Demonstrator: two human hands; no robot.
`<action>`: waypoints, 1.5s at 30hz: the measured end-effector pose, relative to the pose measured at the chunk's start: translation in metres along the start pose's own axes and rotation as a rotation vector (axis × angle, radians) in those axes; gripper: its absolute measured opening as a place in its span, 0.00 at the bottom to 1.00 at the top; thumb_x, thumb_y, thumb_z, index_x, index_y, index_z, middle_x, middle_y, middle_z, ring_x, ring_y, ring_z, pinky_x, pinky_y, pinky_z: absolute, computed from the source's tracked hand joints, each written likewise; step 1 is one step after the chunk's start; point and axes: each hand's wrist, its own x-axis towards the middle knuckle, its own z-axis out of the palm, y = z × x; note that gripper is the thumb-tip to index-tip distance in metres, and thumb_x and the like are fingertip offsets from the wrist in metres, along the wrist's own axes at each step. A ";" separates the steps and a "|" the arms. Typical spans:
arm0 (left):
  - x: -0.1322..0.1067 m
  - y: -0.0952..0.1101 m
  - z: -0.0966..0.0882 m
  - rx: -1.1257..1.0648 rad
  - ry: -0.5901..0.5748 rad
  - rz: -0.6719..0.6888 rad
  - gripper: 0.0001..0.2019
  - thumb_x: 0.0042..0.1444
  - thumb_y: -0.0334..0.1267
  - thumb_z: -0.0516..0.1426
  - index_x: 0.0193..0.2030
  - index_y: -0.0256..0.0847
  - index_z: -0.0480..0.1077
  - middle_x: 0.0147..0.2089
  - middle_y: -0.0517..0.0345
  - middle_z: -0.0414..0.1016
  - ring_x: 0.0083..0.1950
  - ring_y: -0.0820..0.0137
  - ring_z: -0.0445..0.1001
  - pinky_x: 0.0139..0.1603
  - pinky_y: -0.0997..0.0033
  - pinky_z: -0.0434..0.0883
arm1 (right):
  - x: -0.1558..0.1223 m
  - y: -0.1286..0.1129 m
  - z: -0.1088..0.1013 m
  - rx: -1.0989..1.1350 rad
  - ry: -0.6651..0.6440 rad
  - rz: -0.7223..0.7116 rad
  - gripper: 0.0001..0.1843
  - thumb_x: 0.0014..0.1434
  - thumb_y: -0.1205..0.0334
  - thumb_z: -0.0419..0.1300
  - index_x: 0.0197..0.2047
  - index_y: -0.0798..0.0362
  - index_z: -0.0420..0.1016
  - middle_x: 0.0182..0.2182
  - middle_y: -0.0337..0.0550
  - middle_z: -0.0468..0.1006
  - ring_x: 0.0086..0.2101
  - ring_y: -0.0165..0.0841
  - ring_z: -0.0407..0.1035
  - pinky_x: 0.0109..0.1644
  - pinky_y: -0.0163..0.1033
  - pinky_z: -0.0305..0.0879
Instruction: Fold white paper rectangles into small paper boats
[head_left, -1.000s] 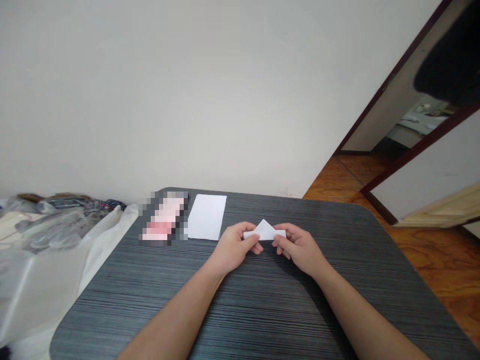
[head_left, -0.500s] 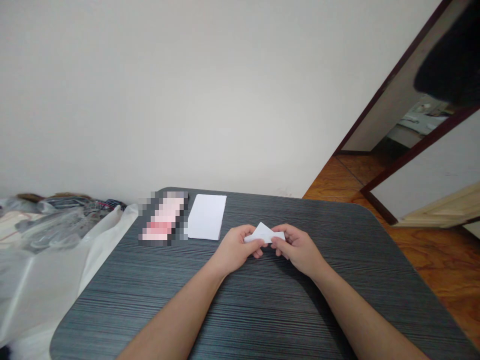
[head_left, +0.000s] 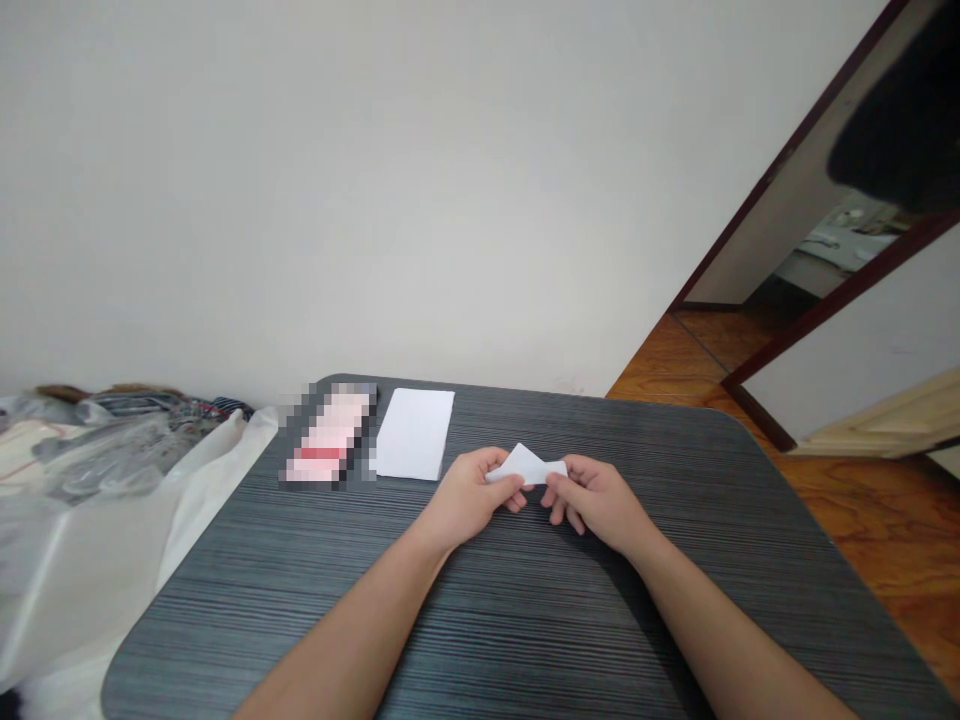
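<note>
Both left hand [head_left: 472,495] and right hand [head_left: 602,497] pinch folded paper [head_left: 527,466] near the surface's far edge [head_left: 510,402]. Uneven tugging could tear it.

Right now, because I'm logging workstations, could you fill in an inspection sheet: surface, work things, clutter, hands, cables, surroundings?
Surface: dark, streaked rectangular tabletop with rounded corners.
Work things: small folded white paper with one pointed peak; larger white rectangular paper lying flat.
Clutter: flat pink oblong item, pixelated, left of the rectangular paper; translucent plastic sheeting left of the table.
Hands: left hand and right hand both pinch the folded paper.
Cables: nothing seen.
Surroundings: plain whitish wall behind; brown wood-look floor at right.
</note>
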 end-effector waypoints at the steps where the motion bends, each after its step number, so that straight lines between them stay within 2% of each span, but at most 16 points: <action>1: 0.000 0.000 0.000 -0.001 0.002 0.000 0.08 0.52 0.36 0.57 0.36 0.34 0.69 0.27 0.55 0.75 0.27 0.73 0.72 0.33 0.74 0.69 | 0.000 0.000 0.000 -0.010 -0.007 0.008 0.14 0.58 0.53 0.56 0.28 0.56 0.66 0.21 0.40 0.74 0.15 0.25 0.65 0.12 0.27 0.52; 5: 0.000 0.003 0.001 -0.011 0.010 -0.011 0.08 0.52 0.37 0.57 0.36 0.34 0.69 0.27 0.55 0.75 0.27 0.74 0.72 0.33 0.74 0.69 | -0.001 0.002 -0.002 -0.010 -0.004 0.021 0.16 0.58 0.51 0.55 0.27 0.55 0.65 0.20 0.41 0.75 0.15 0.26 0.66 0.12 0.27 0.52; 14: -0.001 0.001 0.001 -0.010 0.000 0.002 0.08 0.53 0.36 0.57 0.37 0.34 0.69 0.27 0.55 0.75 0.27 0.74 0.72 0.32 0.74 0.69 | -0.002 0.000 -0.001 -0.030 -0.013 -0.001 0.16 0.59 0.52 0.54 0.27 0.56 0.66 0.18 0.39 0.74 0.11 0.22 0.59 0.13 0.28 0.50; 22: -0.003 0.007 0.003 -0.036 -0.017 -0.021 0.08 0.51 0.36 0.58 0.36 0.34 0.69 0.27 0.56 0.75 0.27 0.74 0.72 0.32 0.75 0.69 | -0.003 -0.001 0.000 -0.004 -0.053 0.008 0.15 0.57 0.52 0.57 0.30 0.57 0.68 0.23 0.42 0.76 0.17 0.27 0.68 0.13 0.29 0.55; 33: -0.003 0.007 0.004 -0.029 -0.025 0.004 0.11 0.49 0.37 0.59 0.38 0.34 0.70 0.29 0.55 0.74 0.27 0.73 0.72 0.30 0.75 0.68 | -0.005 -0.006 0.002 -0.116 -0.018 -0.022 0.15 0.58 0.52 0.55 0.28 0.55 0.66 0.21 0.41 0.76 0.16 0.27 0.68 0.14 0.28 0.55; 45: -0.005 0.011 0.005 0.035 0.000 0.044 0.06 0.50 0.35 0.58 0.34 0.35 0.69 0.27 0.58 0.72 0.27 0.74 0.70 0.30 0.76 0.67 | -0.006 -0.011 0.007 -0.149 -0.025 -0.030 0.15 0.59 0.53 0.54 0.28 0.55 0.67 0.21 0.42 0.76 0.17 0.28 0.69 0.14 0.29 0.57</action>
